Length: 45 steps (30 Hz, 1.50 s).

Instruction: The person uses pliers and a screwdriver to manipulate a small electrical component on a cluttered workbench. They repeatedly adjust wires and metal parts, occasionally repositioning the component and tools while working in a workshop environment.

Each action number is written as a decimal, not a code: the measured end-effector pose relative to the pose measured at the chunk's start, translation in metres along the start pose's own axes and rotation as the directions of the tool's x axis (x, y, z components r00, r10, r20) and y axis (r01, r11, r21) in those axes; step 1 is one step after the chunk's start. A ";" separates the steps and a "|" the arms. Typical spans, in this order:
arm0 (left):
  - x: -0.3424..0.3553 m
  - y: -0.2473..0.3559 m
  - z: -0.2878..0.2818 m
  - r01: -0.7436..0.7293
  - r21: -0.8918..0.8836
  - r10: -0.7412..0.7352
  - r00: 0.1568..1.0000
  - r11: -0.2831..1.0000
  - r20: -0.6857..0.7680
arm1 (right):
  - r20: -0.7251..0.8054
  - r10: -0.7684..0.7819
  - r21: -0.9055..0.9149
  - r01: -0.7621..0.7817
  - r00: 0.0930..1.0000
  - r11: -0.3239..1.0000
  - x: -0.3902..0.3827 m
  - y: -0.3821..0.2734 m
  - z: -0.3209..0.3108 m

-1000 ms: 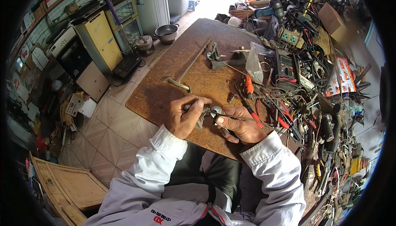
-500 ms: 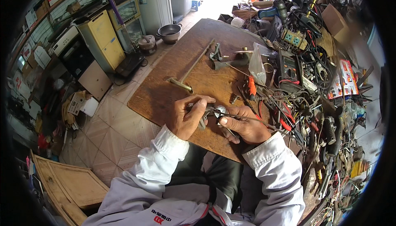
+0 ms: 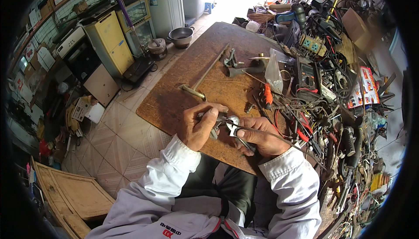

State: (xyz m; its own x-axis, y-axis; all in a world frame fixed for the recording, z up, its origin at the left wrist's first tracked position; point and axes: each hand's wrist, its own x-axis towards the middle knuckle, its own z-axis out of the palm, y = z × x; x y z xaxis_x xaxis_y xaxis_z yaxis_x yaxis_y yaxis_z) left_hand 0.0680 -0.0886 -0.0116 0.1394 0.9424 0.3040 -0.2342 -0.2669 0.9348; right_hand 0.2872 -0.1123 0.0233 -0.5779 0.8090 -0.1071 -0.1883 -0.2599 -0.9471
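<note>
Close to the table's near edge, my left hand (image 3: 199,124) is closed around a small grey metal fitting (image 3: 214,131), mostly hidden by the fingers. Beside it, my right hand (image 3: 261,136) grips a silver-headed tool that looks like an adjustable wrench (image 3: 234,128). The wrench's head meets the fitting between the two hands; the exact contact is too small to make out. A long thin dark rod (image 3: 293,145) runs from between the hands across my right hand toward the lower right.
On the brown wooden table (image 3: 168,95) lie a T-shaped metal bar (image 3: 208,71), a burner tube (image 3: 246,69), an orange-handled screwdriver (image 3: 267,95) and a plastic bag (image 3: 274,75). Tangled cables and tools (image 3: 331,121) crowd the right side. A pan (image 3: 180,36) stands beyond the table's left edge.
The wrench's silver head shows more plainly, turned slightly between the hands. The dark rod's far end shows farther toward the lower right. My left hand keeps its grip.
</note>
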 end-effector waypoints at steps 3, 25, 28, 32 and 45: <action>0.000 0.001 0.000 -0.007 0.007 0.006 1.000 1.000 0.020 | 0.002 0.010 -0.041 -0.010 1.000 0.999 0.000 0.003 -0.005; 0.003 0.000 0.003 -0.192 0.152 0.190 0.981 0.970 0.028 | -0.088 -0.068 0.044 0.072 0.994 0.996 0.004 0.005 0.011; 0.000 0.010 0.005 -0.054 0.177 0.054 0.999 0.983 0.004 | -0.155 -0.021 0.129 0.041 0.988 0.991 0.005 -0.001 0.021; 0.000 0.010 0.005 -0.064 0.253 0.069 0.998 0.965 -0.011 | -0.171 -0.036 0.037 0.043 0.985 0.998 0.001 0.002 0.022; 0.002 0.010 0.006 -0.163 0.310 0.174 0.985 0.937 -0.007 | -0.134 0.051 -0.125 -0.068 0.990 0.990 0.002 0.009 0.016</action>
State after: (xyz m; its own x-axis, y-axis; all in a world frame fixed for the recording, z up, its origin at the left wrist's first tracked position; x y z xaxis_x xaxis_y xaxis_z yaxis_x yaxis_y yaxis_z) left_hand 0.0715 -0.0908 -0.0008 0.0903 0.8830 0.4607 0.0563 -0.4664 0.8828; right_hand 0.2718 -0.1216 0.0195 -0.4755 0.8579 -0.1949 -0.0477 -0.2463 -0.9680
